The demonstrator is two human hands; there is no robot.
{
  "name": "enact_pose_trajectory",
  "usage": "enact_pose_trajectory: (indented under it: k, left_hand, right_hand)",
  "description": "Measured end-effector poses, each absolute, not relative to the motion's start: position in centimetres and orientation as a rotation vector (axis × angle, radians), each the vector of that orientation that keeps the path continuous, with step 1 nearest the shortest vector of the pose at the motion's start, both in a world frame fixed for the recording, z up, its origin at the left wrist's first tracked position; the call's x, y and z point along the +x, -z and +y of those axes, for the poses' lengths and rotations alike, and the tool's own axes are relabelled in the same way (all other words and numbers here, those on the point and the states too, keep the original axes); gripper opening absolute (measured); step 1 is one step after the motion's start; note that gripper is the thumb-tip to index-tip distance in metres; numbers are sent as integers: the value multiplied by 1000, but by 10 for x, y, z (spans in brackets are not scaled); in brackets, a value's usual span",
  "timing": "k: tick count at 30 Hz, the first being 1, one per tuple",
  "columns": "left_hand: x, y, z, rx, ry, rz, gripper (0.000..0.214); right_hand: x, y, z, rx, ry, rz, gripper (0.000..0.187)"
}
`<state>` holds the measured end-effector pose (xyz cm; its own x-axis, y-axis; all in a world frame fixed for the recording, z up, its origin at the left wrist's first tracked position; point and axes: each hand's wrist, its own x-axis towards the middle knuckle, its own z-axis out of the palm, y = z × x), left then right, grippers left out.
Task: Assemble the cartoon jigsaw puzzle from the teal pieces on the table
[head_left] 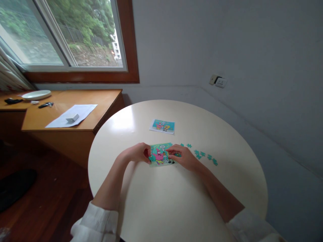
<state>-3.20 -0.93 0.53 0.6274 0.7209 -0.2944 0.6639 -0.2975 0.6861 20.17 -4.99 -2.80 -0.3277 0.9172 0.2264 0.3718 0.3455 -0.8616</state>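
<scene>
A cartoon jigsaw puzzle [158, 156], teal with a pink starfish figure, lies on the round white table [161, 201] in front of me. At its left edge, my left hand [137, 153] is curled with thumb and fingers gripping the border. My right hand [186, 158] covers the puzzle's right part, its thumb and fingertips close together over the surface. Whatever sits between those fingertips is too small to make out. Several loose teal puzzle pieces [197, 154] are scattered to the right of my right hand.
Beyond the puzzle lies a printed picture card [164, 126] with the same cartoon characters. A wooden desk [108, 101] at left holds white paper [82, 110], a small white box [72, 117] and a white plate [37, 94]. Walls stand behind and to the right.
</scene>
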Motion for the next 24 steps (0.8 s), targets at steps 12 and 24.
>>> enact_pose_trajectory:
  k: [12, 24]
  left_hand:
    - [-32, -9, -11, 2015, -73, 1088, 28]
    - [-29, -11, -13, 2050, -103, 1126, 19]
  right_hand:
    - [203, 28, -50, -1111, -908, -1892, 20]
    - [203, 29, -50, -1109, -908, -1886, 21]
